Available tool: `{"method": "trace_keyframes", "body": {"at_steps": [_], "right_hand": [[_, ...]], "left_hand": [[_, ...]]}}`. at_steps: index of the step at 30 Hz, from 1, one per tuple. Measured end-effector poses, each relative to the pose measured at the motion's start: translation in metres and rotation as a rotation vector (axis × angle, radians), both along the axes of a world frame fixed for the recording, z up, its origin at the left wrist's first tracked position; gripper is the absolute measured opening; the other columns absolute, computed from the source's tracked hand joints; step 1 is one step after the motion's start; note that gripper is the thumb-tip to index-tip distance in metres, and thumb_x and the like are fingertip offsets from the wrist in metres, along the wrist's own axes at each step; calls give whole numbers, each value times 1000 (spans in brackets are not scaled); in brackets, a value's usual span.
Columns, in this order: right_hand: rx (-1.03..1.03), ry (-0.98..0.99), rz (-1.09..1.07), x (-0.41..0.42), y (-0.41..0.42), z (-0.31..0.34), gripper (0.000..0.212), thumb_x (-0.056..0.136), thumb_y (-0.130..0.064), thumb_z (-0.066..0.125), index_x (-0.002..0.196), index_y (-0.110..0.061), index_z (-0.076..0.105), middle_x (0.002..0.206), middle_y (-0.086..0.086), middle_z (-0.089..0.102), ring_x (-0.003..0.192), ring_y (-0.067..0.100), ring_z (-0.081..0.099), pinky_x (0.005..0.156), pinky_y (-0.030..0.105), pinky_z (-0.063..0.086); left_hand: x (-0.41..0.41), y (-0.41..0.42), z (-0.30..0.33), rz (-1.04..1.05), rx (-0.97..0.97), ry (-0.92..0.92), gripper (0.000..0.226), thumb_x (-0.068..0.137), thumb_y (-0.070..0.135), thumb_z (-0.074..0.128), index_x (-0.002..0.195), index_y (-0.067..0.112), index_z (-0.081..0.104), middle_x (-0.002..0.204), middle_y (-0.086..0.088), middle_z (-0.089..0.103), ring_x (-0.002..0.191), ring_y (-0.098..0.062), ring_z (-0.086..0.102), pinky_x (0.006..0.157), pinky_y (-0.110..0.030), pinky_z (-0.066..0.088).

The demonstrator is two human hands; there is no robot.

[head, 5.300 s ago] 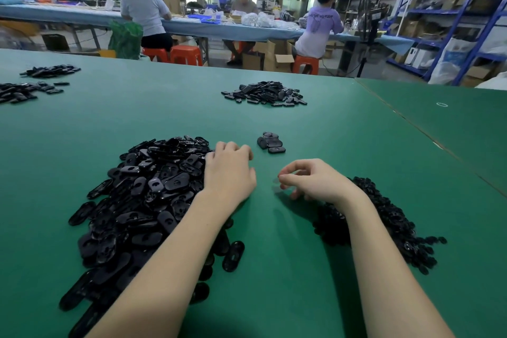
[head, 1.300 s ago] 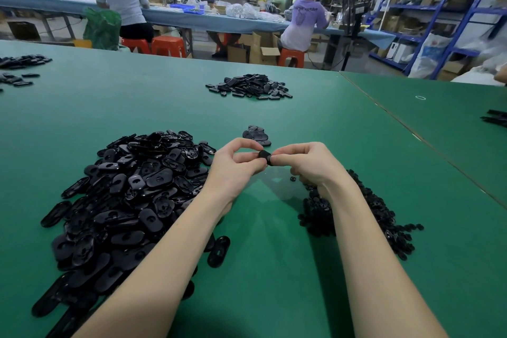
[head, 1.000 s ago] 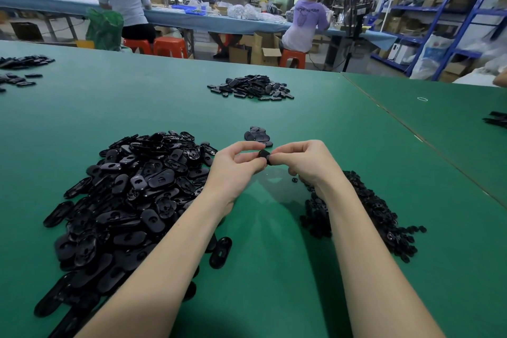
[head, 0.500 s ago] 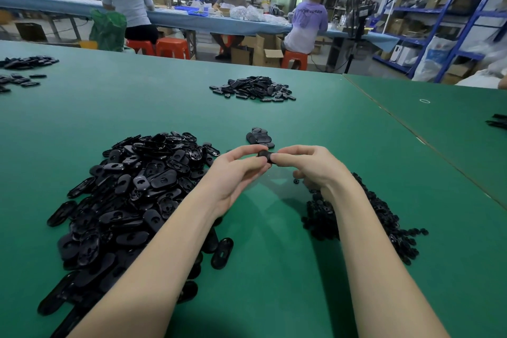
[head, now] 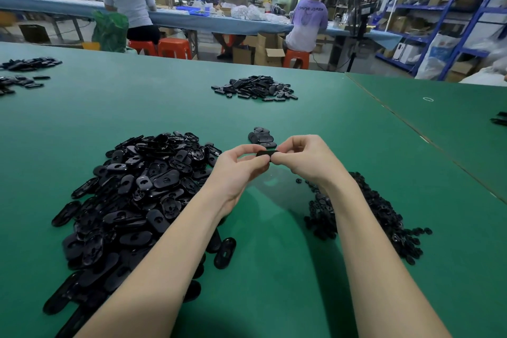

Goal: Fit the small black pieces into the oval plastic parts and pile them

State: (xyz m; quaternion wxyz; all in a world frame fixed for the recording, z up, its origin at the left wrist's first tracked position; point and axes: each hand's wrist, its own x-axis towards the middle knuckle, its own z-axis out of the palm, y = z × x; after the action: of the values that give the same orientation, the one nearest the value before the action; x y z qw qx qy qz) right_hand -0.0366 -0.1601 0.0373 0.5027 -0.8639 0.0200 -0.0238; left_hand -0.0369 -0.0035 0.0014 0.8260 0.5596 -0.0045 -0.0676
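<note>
On the green worktop (head: pixel 274 269), a big heap of oval parts (head: pixel 137 195) lies left, small black pieces (head: pixel 384 217) right. Left hand (head: pixel 238 170) and right hand (head: pixel 304 159) pinch one glossy black oval part (head: pixel 265 153) above a small finished pile (head: pixel 260 136).

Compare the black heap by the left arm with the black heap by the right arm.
The left heap holds long oval parts with cut-outs; the right heap holds far smaller, roundish pieces. The left heap is wider and taller; the right heap is low and narrow. Both are black, loose, and lie on the green table.
</note>
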Motion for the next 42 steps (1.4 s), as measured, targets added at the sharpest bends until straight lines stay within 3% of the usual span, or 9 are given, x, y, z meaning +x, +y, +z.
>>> {"method": "trace_keyframes", "body": {"at_steps": [5,11,16,20,23,28,33,38,42], "right_hand": [[73,-18,16,-1,0,-9,12,81,-17,78,78,-17,66,56,-11,47,48,6,40,49,18,34],[180,-50,4,-2,6,-11,25,62,-29,80,74,-19,61,53,-13,50,47,8,43,48,18,36],[313,30,24,0,0,-18,12,83,-13,79,87,-18,69,64,-6,59,51,10,52,49,19,42],[170,102,98,1,-6,-15,13,86,-18,77,96,-20,70,71,-5,65,52,6,58,50,17,45],[56,116,91,1,-8,-14,14,88,-24,75,100,-21,69,76,-6,68,53,5,63,49,17,44],[1,147,81,2,-24,-16,14,90,-30,73,101,-23,70,100,1,77,56,5,66,57,21,48],[-71,115,73,1,-36,-22,4,88,-27,73,91,-25,73,88,-4,76,59,6,65,64,22,47],[-110,-73,31,5,-20,-28,14,86,-14,69,85,-25,77,79,-11,72,58,-10,57,55,2,38],[-224,17,81,6,-13,-33,8,88,-22,70,89,-24,78,88,-10,74,81,4,65,62,8,42]], "left_hand": [[-1,-1,0,63,171,-44,16,85,-3,72,88,12,69,83,-8,73,76,-15,68,89,-28,54],[-3,-4,1,153,289,-126,15,85,2,72,91,16,69,76,0,73,71,-9,65,79,-21,51],[0,12,5,79,556,-339,19,86,6,73,98,20,69,88,0,77,77,-6,72,75,-14,52],[-2,17,-2,117,879,-485,19,81,14,78,92,28,71,84,15,72,73,2,66,71,-9,48],[4,20,-7,196,1054,-476,18,77,27,80,89,35,71,87,23,69,75,-4,64,76,-25,53],[41,4,2,321,1107,-357,15,77,38,81,89,35,75,92,17,70,82,-12,64,83,-32,54],[91,-22,10,339,1244,-270,14,80,42,78,92,37,73,96,14,67,100,-14,63,78,-27,44],[112,-30,-6,323,1393,-289,18,84,42,70,99,32,72,110,5,69,106,-21,64,85,-31,51],[102,-31,-4,372,1283,-344,30,85,43,67,112,31,66,109,1,64,103,-22,61,78,-30,43]]}}
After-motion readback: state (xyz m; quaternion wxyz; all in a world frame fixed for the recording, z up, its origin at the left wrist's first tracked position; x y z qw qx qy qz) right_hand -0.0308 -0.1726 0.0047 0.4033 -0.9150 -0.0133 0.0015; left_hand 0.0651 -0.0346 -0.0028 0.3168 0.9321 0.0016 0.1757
